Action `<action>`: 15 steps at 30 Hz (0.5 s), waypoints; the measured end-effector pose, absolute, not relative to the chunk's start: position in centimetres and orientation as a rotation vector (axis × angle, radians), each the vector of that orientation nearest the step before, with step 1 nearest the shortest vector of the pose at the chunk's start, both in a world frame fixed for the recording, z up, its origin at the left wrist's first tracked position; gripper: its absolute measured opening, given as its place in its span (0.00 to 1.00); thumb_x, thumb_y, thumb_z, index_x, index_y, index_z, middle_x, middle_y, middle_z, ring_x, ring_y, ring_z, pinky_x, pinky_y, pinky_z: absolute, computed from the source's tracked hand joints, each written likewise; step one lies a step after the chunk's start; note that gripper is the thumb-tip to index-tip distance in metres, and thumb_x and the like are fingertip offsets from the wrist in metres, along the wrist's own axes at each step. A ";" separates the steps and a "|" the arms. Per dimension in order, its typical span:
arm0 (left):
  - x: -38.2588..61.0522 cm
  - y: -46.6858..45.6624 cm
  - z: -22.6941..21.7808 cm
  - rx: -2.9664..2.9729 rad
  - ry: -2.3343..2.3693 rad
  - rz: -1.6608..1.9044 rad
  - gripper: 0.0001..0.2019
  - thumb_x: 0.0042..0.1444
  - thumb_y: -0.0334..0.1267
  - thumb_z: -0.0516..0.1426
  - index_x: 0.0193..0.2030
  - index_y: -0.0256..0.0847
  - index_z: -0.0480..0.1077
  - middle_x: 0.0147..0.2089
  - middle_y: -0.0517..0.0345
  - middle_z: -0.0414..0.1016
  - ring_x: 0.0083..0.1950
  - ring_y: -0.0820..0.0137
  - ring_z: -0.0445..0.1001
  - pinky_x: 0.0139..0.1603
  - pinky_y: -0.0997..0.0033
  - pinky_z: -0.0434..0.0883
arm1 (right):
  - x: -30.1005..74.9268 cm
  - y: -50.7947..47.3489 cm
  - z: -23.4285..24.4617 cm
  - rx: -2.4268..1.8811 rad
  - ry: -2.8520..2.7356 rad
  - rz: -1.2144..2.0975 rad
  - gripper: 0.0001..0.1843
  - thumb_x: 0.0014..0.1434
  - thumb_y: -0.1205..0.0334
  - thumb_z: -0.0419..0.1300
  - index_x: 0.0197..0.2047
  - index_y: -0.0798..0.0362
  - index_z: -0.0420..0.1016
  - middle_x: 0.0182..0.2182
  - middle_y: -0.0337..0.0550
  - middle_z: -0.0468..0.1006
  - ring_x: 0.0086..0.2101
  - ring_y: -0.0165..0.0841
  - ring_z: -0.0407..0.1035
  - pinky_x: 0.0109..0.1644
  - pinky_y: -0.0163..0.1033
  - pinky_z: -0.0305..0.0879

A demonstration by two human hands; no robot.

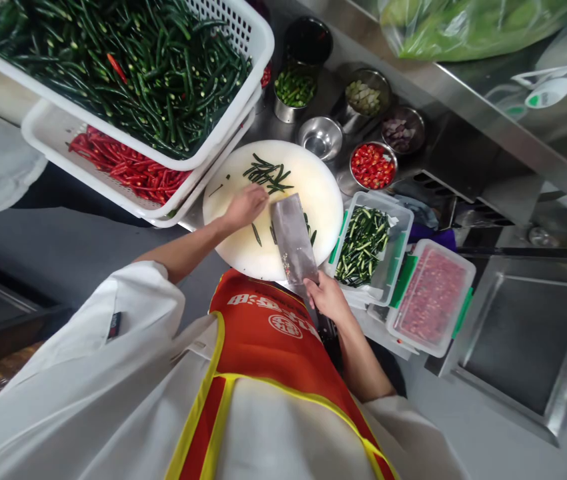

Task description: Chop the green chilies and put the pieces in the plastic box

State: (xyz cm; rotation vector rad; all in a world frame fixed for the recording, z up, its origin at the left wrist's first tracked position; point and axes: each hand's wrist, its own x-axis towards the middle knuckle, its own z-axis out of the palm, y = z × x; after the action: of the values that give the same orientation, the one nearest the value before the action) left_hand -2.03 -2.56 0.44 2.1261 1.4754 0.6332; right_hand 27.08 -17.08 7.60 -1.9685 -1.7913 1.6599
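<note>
A cleaver (293,235) is held by its handle in my right hand (328,297), its broad blade lying over the round white cutting board (228,163). Seed-like bits stick to the lower part of the blade. My left hand (247,207) is over the board left of the blade, fingers curled together; whatever they may hold is hidden. Just beyond those fingers lies a small pile of green chili peppers (266,175). A loose green chili (256,235) rests below the hand. More green pieces (309,229) show at the blade's edges, partly covered by it.
Left of the board, a white basket of green chilies (163,80) is stacked over one of red chilies (128,167). To the right stand a tub of cut green chilies (366,247) and a tub of chopped red (431,300). Metal bowls (321,137) line the back.
</note>
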 end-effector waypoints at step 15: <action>-3.5 -0.2 2.4 2.031 1.596 0.309 0.11 0.60 0.35 0.55 0.46 0.38 0.76 0.43 0.52 0.80 0.42 0.65 0.75 0.44 0.69 0.70 | 26.7 -18.8 7.3 -1.958 -2.164 1.436 0.11 0.68 0.56 0.49 0.39 0.50 0.68 0.26 0.40 0.77 0.30 0.37 0.73 0.34 0.36 0.60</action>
State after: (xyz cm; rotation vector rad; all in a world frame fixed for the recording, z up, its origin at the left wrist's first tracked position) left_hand -3.45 -0.20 2.42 2.0311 1.5958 0.3089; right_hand 26.74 -18.75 7.26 -1.9580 -2.1643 1.4359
